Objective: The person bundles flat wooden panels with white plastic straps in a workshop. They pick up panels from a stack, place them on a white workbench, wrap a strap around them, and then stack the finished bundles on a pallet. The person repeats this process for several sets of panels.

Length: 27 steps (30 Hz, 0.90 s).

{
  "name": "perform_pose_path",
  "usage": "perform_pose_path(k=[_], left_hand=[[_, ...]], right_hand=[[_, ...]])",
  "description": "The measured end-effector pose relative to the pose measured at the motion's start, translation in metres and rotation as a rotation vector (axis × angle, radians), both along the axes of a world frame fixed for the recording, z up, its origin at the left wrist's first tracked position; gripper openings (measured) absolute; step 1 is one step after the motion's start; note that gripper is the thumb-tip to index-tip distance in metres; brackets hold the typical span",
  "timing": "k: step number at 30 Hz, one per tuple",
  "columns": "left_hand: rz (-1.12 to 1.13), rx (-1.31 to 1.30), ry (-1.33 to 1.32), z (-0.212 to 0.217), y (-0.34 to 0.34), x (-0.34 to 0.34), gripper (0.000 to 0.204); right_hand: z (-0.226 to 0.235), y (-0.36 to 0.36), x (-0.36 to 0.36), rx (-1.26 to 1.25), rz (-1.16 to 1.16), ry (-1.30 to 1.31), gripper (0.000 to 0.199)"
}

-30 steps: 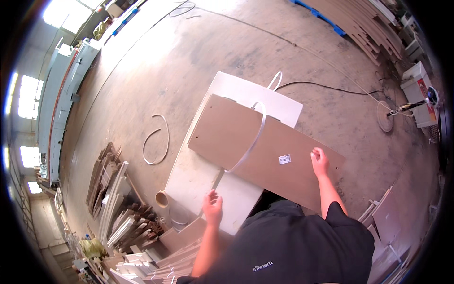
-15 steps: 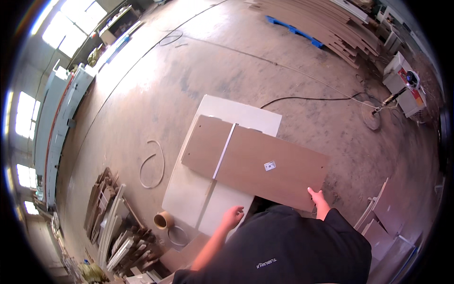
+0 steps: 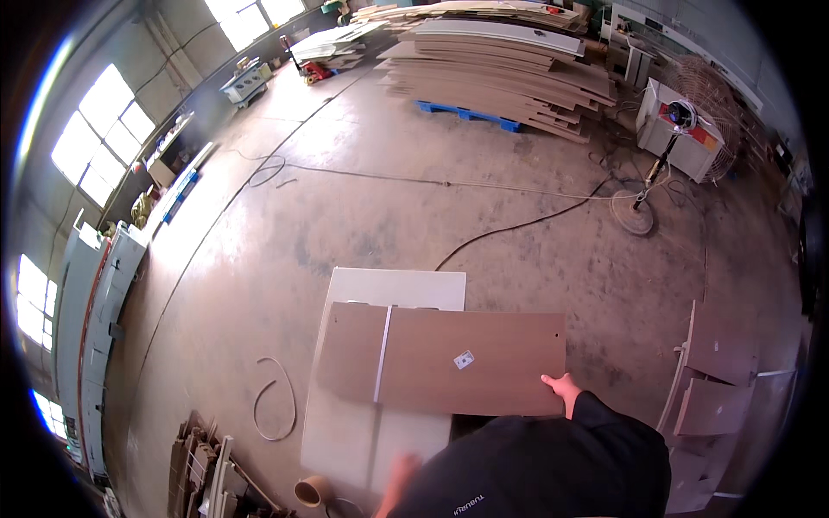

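A long brown board (image 3: pixel 501 363) lies across a larger white board (image 3: pixel 345 440), which sticks out beyond its far side and toward me. Across the brown board runs a narrow white strap (image 3: pixel 383 350), left of a small white label (image 3: pixel 465 360). My right hand (image 3: pixel 561 388) grips the near right corner of the brown board, thumb on top and the other fingers hidden beneath. Low in the view, my left hand (image 3: pixel 401 473) is over the near part of the white board. Motion smears its fingers, and I see nothing in it.
Scrap strips (image 3: pixel 207 475) and a brown tape roll (image 3: pixel 313 491) lie at lower left, near a loose strap loop (image 3: pixel 275 401). Brown panels (image 3: pixel 717 406) stand at the right. Cables (image 3: pixel 518 226) cross the floor toward a standing fan (image 3: pixel 635 211). Stacked boards (image 3: pixel 492 73) rise at the back.
My view has shifted, showing more of the far floor. The brown board now appears squarer to me, still in my right hand. My left hand has moved lower and blurred.
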<state>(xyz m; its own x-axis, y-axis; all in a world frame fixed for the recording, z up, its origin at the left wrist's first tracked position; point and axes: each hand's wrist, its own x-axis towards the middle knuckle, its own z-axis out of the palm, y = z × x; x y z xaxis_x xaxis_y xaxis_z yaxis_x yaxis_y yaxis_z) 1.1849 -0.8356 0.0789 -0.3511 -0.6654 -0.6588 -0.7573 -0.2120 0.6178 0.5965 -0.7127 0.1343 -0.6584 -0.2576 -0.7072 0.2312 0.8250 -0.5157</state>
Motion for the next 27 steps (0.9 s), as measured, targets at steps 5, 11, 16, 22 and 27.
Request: perform_pose_path(k=[5, 11, 16, 22, 27], left_hand=[[-0.173, -0.111, -0.207, -0.025, 0.013, 0.022, 0.050], [-0.248, -0.217, 0.032, -0.048, 0.005, 0.045, 0.046], [-0.086, 0.051, 0.135, -0.043, -0.014, 0.023, 0.046], [-0.044, 0.097, 0.039, -0.026, -0.017, -0.008, 0.050], [0.056, 0.121, -0.059, -0.027, -0.005, 0.003, 0.054]], right_hand=[[-0.028, 0.027, -0.012, -0.009, 0.011, 0.074, 0.094], [-0.005, 0.019, -0.003, -0.052, -0.062, 0.063, 0.080], [0.001, 0.019, -0.007, -0.046, -0.016, 0.003, 0.071], [-0.013, 0.027, -0.015, 0.008, -0.074, 0.045, 0.068], [0.035, 0.002, 0.001, 0.008, -0.018, -0.032, 0.074]])
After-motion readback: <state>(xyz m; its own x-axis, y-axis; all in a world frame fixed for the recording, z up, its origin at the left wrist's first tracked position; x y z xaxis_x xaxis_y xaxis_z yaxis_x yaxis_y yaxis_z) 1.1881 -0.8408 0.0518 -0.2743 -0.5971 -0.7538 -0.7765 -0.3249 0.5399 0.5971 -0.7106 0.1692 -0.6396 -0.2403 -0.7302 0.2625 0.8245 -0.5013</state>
